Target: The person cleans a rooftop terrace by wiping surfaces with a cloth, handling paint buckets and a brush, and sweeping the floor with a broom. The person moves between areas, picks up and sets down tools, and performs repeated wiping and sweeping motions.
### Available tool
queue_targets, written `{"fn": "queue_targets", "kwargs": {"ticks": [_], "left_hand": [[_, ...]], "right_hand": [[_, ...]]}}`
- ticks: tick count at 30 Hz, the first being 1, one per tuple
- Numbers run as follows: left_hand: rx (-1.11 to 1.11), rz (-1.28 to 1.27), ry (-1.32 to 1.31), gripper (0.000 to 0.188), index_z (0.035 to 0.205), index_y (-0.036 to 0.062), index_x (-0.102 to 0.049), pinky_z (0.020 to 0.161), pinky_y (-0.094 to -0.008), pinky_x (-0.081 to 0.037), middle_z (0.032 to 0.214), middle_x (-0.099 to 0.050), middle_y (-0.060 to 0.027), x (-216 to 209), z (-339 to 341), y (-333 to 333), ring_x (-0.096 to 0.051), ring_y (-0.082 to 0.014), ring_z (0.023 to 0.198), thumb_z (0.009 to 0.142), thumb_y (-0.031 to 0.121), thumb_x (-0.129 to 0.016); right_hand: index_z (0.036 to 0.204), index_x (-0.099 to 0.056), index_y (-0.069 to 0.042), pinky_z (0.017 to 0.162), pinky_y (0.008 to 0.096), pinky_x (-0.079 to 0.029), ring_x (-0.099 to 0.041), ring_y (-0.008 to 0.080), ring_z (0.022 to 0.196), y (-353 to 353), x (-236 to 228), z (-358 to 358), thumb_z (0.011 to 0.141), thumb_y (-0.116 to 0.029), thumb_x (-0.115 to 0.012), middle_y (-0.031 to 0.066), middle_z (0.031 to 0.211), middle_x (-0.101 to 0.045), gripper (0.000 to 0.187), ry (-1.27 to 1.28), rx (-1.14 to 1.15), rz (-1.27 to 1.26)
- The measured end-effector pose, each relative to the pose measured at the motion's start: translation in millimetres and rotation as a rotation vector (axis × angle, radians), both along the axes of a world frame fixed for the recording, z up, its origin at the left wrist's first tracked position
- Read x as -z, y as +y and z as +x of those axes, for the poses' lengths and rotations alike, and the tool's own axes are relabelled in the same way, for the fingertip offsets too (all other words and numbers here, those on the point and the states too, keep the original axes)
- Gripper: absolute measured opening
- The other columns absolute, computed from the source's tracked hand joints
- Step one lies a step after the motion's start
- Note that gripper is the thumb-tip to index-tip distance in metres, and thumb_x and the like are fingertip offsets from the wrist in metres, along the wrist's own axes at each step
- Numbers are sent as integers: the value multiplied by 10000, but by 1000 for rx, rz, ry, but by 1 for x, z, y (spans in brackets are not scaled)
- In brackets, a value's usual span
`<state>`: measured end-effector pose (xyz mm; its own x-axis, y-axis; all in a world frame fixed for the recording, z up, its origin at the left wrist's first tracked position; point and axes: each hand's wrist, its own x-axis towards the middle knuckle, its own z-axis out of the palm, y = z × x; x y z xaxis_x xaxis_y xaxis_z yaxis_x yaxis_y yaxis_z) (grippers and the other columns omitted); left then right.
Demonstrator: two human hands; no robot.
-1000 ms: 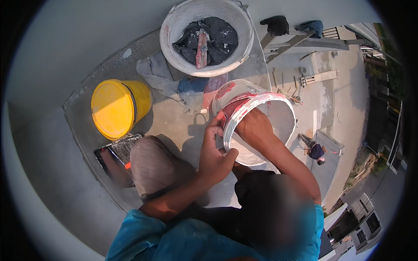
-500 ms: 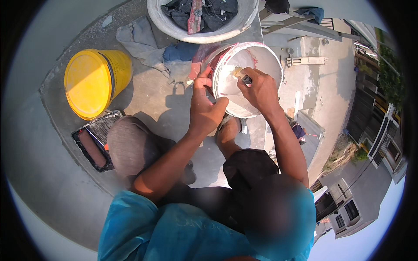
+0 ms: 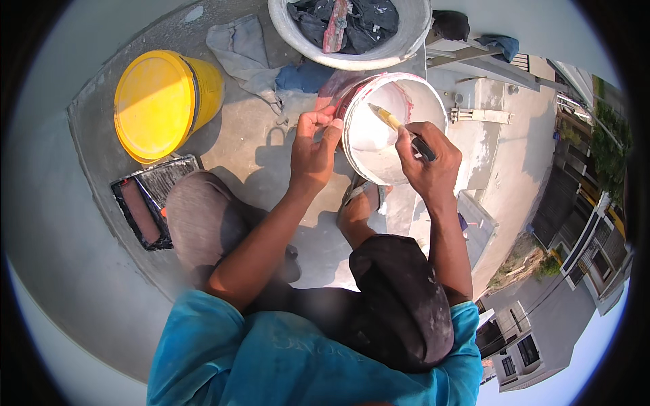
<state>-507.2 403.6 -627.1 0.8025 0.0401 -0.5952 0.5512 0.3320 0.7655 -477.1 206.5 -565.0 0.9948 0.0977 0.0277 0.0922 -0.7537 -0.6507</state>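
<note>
A tilted paint bucket [image 3: 425, 101], white inside with red smears on its rim, leans with its mouth toward me. My right hand [image 3: 433, 157] grips a paintbrush [image 3: 387, 118] by its dark handle. The brush's yellowish end points into the bucket, over the white paint [image 3: 369, 135] inside. My left hand [image 3: 315, 149] is at the bucket's left side, its curled fingers and thumb against the red-stained rim and outer wall. Some of those fingertips are hard to make out.
A yellow lidded bucket [image 3: 154, 105] stands left, beside a black paint tray [image 3: 166, 186] with a roller [image 3: 141, 213]. Beyond my hands is a large tub [image 3: 305, 49] holding dark cloth and a red-stained stick. Grey cloth [image 3: 240, 54] lies between. My foot [image 3: 359, 210] is just below the paint bucket.
My right hand has drawn back toward me and right, lifting the brush so more of it shows. My left hand's grip at the rim has shifted. The whole view has swung slightly.
</note>
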Motion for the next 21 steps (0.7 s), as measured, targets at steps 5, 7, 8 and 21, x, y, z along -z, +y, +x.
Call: {"fn": "queue_targets", "kwargs": {"ticks": [5,7,8,21], "left_hand": [[-303,1045,63,447,1179,47,-521,1052,-440,-381,1234,-579,-201,73,26,17,-551,-303,1155,887,305,-742],[-220,1335,147,402,1148,71,-562,1049,-458,-371,1176,-599,-158,94,31,30,-562,-294,1148,888,324,-737],[-147,1387,202,382,1131,83,-580,1047,-467,-366,1159,-606,-140,99,28,35,-566,-288,1146,887,333,-735],[64,1312,-389,179,1014,10,-587,920,-448,-480,1335,-558,-214,-5,8,76,-590,-401,1116,867,17,-689]], "right_hand": [[966,-693,-77,585,365,-531,-684,292,635,-5,14,-4,859,-57,-712,114,763,-684,110,84,-153,-193],[959,-697,-81,586,380,-530,-676,307,626,2,11,1,869,-64,-707,117,761,-683,92,39,-68,-84],[947,-696,-80,585,388,-526,-667,316,616,2,4,-3,877,-79,-707,120,758,-682,71,28,13,-3],[927,-697,-69,558,378,-519,-686,285,640,-1,15,-4,888,-126,-729,109,774,-692,76,101,-125,-205]]}}
